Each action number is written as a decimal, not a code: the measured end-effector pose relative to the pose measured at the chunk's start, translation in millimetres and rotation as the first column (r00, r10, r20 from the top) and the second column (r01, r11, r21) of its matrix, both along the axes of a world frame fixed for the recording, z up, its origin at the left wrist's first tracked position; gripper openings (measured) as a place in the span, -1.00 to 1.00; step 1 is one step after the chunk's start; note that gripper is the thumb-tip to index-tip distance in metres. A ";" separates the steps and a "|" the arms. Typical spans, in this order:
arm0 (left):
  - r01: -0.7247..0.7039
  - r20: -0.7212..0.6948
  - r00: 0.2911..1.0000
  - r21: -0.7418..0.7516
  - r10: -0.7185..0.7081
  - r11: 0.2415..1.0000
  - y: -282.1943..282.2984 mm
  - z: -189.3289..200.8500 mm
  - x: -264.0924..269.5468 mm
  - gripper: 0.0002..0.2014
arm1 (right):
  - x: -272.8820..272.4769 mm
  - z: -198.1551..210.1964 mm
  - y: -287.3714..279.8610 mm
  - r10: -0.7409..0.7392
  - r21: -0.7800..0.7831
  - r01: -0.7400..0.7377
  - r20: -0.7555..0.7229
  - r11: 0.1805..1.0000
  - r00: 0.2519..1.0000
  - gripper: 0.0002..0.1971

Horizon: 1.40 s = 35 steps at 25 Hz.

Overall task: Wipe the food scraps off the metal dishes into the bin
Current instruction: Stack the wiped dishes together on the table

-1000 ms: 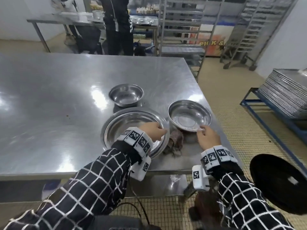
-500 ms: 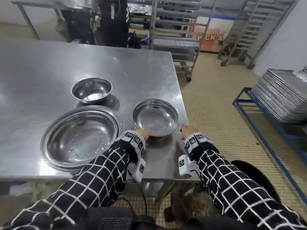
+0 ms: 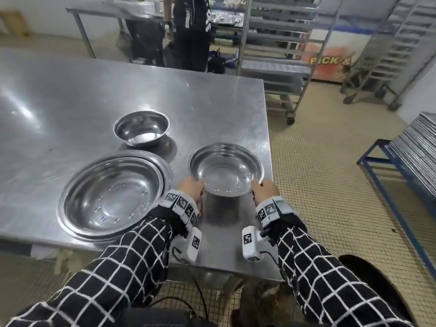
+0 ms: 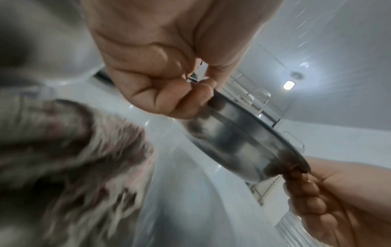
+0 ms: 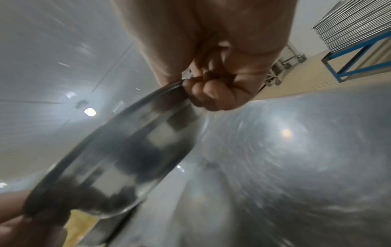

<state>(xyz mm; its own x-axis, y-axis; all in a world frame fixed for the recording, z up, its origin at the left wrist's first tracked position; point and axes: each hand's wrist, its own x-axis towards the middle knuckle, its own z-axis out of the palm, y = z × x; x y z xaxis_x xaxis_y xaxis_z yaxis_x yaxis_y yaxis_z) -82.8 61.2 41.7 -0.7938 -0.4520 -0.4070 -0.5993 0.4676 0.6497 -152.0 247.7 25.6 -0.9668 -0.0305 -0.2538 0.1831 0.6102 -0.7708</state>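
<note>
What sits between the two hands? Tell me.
The medium metal dish, gripped at its rim by the left hand and right hand; clearest in the head view.

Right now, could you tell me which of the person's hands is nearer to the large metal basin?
Left. The left hand grips the medium bowl's near-left rim, just beside the large metal basin. The right hand grips the bowl's opposite rim, farther away.

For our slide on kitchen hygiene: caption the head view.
Both hands, left hand and right hand, grip a shallow metal dish by its rim at the steel table's corner.
</note>
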 end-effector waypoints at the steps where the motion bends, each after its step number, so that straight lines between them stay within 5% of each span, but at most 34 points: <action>1: 0.004 -0.045 0.999 -0.038 -0.006 0.999 -4.4 9.7 5.0 -0.59 | 3.3 5.7 -1.6 -0.004 -0.056 0.002 -0.036 0.998 0.999 -0.70; 6: -0.194 -0.351 0.926 -0.130 0.138 0.972 -51.4 58.6 50.9 -0.66 | 35.3 44.6 -33.0 0.084 -0.227 -0.116 -0.144 0.967 0.986 -0.73; 9: -0.267 -0.381 0.909 -0.217 0.170 0.939 -95.5 75.2 91.5 -0.67 | 54.4 55.3 -69.7 0.223 -0.234 -0.258 -0.167 0.937 0.960 -0.70; 17: -0.283 -0.103 0.958 -0.462 0.266 0.841 -182.9 47.0 181.7 -0.54 | 96.3 48.5 -167.5 0.528 0.032 -0.532 -0.188 0.846 0.828 -0.58; 26: -0.173 0.064 0.966 -0.564 0.252 0.808 -191.1 6.9 187.3 -0.43 | 101.4 25.4 -182.4 0.634 0.451 -0.528 -0.117 0.720 0.764 -0.58; 31: -0.187 0.043 0.963 -0.605 0.267 0.774 -209.9 20.3 178.2 -0.59 | 67.3 36.8 -185.6 0.594 0.292 -0.582 0.056 0.759 0.802 -0.59; 35: -0.186 -0.025 0.978 -0.541 0.205 0.820 -242.6 51.5 135.0 -0.68 | 12.5 60.1 -208.0 0.518 0.085 -0.515 -0.022 0.853 0.855 -0.66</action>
<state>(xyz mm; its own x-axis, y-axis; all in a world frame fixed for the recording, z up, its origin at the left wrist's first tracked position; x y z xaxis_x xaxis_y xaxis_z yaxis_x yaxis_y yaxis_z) 52.2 -181.5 93.2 -0.6559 -0.7509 -0.0775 -0.7321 0.6077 0.3080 -139.5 39.7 85.7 -0.8270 -0.5112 -0.2338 -0.2059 0.6625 -0.7202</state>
